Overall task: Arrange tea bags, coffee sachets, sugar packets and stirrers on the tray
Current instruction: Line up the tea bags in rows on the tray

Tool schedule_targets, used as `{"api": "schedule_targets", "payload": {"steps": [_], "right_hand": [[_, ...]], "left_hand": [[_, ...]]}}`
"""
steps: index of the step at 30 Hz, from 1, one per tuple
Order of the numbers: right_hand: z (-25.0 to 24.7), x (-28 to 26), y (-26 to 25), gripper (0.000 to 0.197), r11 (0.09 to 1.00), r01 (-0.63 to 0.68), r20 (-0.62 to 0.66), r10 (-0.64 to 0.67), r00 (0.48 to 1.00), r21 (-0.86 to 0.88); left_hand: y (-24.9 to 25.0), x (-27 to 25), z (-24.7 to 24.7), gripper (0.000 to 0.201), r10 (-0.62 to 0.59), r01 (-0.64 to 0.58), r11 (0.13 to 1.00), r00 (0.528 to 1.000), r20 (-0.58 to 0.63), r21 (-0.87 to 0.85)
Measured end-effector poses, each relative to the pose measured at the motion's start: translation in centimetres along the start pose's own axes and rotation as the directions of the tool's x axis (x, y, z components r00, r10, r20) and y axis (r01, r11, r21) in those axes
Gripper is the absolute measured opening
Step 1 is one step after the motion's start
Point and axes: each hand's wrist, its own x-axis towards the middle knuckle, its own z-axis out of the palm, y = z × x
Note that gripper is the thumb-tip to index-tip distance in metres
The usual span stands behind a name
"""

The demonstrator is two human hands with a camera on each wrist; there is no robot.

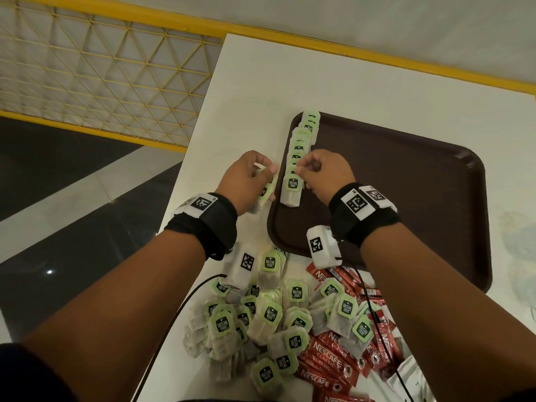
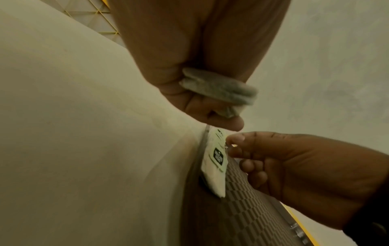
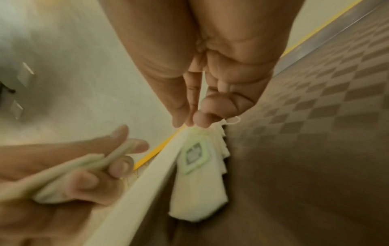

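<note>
Along the left rim of the brown plastic tray point(image 1: 406, 181), centre frame, an overlapped row of paper tea bags point(image 1: 298, 146) lies flat. The right hand point(image 1: 324, 172) pinches the nearest bag's top; a snagged string could drag the row askew. The left hand point(image 1: 249, 181), just beside, grips a thin stack of tea bags point(image 2: 219, 86); soft, slippery pouches may fan out or drop.

The brown plastic tray point(image 1: 406, 181) is partly covered by the right hand point(image 1: 324, 172) and its wrist. At six o'clock the red coffee sachets point(image 1: 327, 358) are cut off by the edge. In the right wrist view the green label of the white tea bag point(image 3: 195, 154) is too blurred to read.
</note>
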Motion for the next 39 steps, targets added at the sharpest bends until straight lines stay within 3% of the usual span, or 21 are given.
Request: {"api": "schedule_targets", "payload": {"steps": [7, 13, 19, 24, 30, 39], "right_hand": [[-0.1, -1.7, -2.7, 0.023, 0.956, -0.121, 0.305, 0.035, 0.952, 0.266], [0.4, -2.2, -2.3, 0.011, 0.912, -0.167, 0.282, 0.06, 0.957, 0.375], [0.3, -2.4, -1.5, 0.008, 0.876, -0.222, 0.226, 0.134, 0.965, 0.429], [-0.3, -2.5, -0.5, 0.01, 0.774, -0.296, 0.215, 0.208, 0.954, 0.561], [-0.7, -2.8, 1.3, 0.01, 0.861, -0.322, 0.307, 0.207, 0.929, 0.395], [0.5, -2.4, 1.6, 0.019, 0.931, -0.28, 0.22, 0.23, 0.948, 0.233]], "left_hand": [[0.6, 0.3, 0.6, 0.022, 0.118, -0.111, 0.99, 0.99, -0.076, 0.084], [0.8, 0.1, 1.1, 0.017, 0.108, -0.102, 0.992, 0.991, -0.075, 0.079], [0.8, 0.0, 1.5, 0.038, 0.046, -0.046, 0.997, 0.999, -0.002, 0.057], [0.5, 0.1, 1.3, 0.041, -0.016, 0.023, 0.993, 0.998, -0.056, 0.116], [-0.4, -0.3, 0.7, 0.032, -0.029, 0.038, 0.996, 0.993, -0.117, 0.077], [-1.0, -0.2, 0.5, 0.017, -0.051, 0.042, 0.997, 0.99, -0.135, -0.069]]}}
